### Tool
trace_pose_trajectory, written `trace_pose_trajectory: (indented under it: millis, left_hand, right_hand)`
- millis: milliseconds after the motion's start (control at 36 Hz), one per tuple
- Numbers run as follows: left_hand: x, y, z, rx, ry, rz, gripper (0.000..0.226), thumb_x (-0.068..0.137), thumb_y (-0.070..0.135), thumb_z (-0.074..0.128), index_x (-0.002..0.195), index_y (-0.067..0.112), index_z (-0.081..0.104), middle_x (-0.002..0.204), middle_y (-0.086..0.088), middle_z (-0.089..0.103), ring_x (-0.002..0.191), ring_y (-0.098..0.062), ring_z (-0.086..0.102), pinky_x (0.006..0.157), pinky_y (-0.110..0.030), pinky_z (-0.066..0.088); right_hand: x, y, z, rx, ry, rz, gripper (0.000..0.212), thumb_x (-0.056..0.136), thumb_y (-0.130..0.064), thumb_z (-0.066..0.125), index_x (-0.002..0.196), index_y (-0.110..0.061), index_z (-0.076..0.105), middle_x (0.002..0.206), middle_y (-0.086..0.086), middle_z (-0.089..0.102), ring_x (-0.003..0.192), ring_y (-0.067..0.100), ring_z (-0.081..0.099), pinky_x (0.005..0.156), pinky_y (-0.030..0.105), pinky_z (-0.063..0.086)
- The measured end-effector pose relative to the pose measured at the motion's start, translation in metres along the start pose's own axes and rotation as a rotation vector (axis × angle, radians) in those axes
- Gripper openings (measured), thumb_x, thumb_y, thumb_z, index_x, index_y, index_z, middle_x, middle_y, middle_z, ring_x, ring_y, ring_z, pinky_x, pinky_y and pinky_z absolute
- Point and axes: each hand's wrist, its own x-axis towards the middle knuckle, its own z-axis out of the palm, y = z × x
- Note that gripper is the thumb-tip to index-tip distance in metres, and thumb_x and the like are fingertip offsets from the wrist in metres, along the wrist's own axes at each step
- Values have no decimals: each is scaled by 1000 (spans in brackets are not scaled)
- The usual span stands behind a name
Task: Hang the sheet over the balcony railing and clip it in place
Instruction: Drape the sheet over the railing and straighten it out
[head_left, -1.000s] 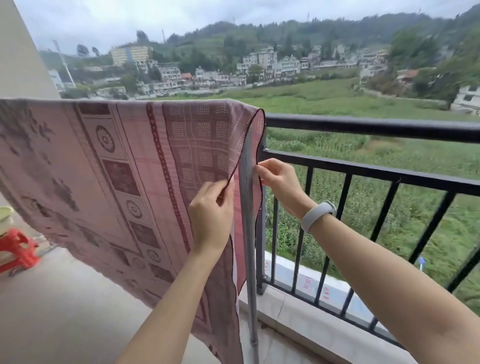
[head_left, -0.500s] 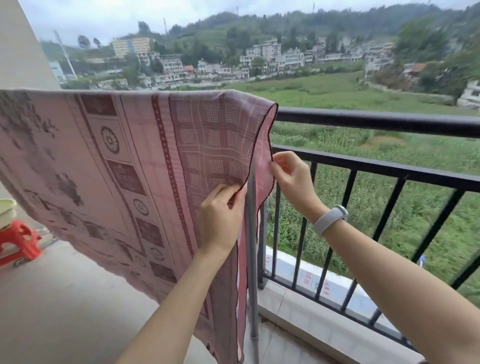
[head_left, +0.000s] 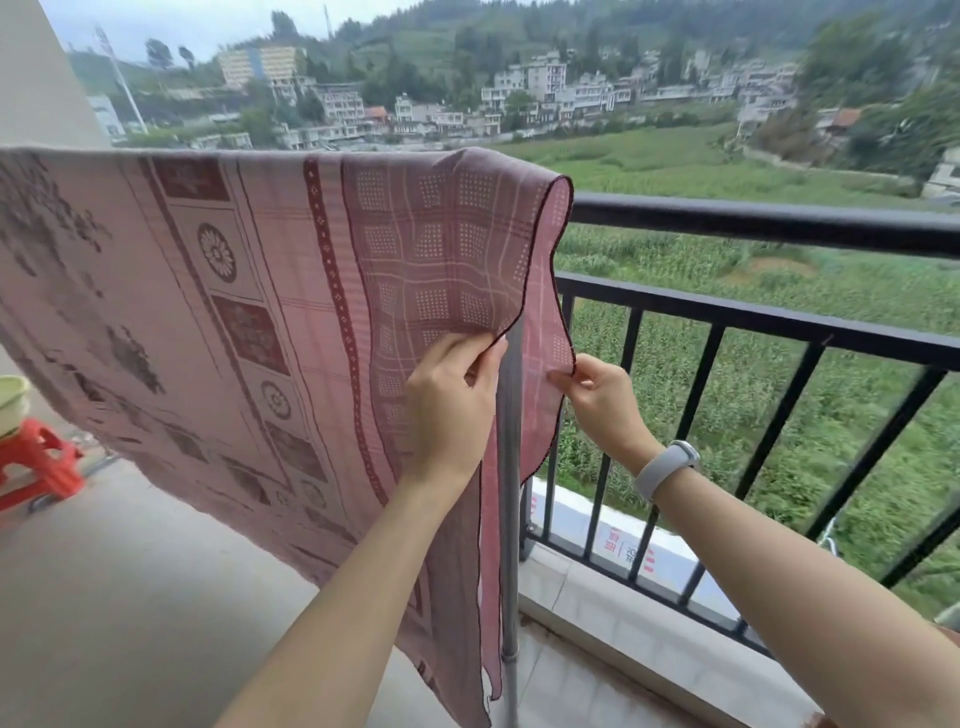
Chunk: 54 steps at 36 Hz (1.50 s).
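Beyond the black metal balcony railing (head_left: 769, 228) lie green fields, while the pink patterned cotton sheet (head_left: 249, 291) draped over it now hangs lower, its hem edges pinched and tugged down by left hand (head_left: 452, 405) and right hand (head_left: 602, 400), squared but not yet clipped.

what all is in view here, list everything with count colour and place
sheet: one, pink with dark red patterns, draped over the top rail on the left
railing: one, black metal, along the balcony edge on the right
pole: one, grey, upright between the sheet's two hanging edges
stool: one, red plastic, far left on the floor
basin: one, pale green, on the stool, partly cut off
wristband: one, light grey, on the right wrist
left hand: pinching the sheet's near edge
right hand: pinching the sheet's far edge
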Motion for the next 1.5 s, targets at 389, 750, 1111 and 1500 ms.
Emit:
trace_pose_trajectory:
  millis: [389,750,1111,1500]
  left_hand:
    - [15,10,6,-79,45,0,12,85,10,62,91,4,71,78,4,60,66,-2,53,67,-4,43]
    - [-8,12,26,-52,-115,-86,9,86,17,62,85,10,68,77,-1,68,64,-12,60,58,-20,46]
    - [-26,18,28,40,-216,32,26,85,18,64,110,10,62,105,-3,63,91,-2,50,83,-4,32]
    - [-205,34,109,121,-953,212,48,75,19,70,121,11,57,126,-12,56,115,-32,54,95,-46,42]
  right_hand:
    - [23,20,-25,-129,138,-67,25,84,-16,64,73,6,61,65,14,60,51,12,42,51,25,39]
    - [-5,27,-26,-207,43,-185,24,80,-7,67,64,8,57,63,16,55,57,27,49,54,30,40]
    - [-24,25,-41,-178,-72,-51,30,90,-9,55,120,-13,58,102,-1,66,93,10,61,83,13,47]
    - [-243,124,-100,-609,234,327,36,79,-3,51,114,-2,60,110,14,65,103,30,60,93,42,47]
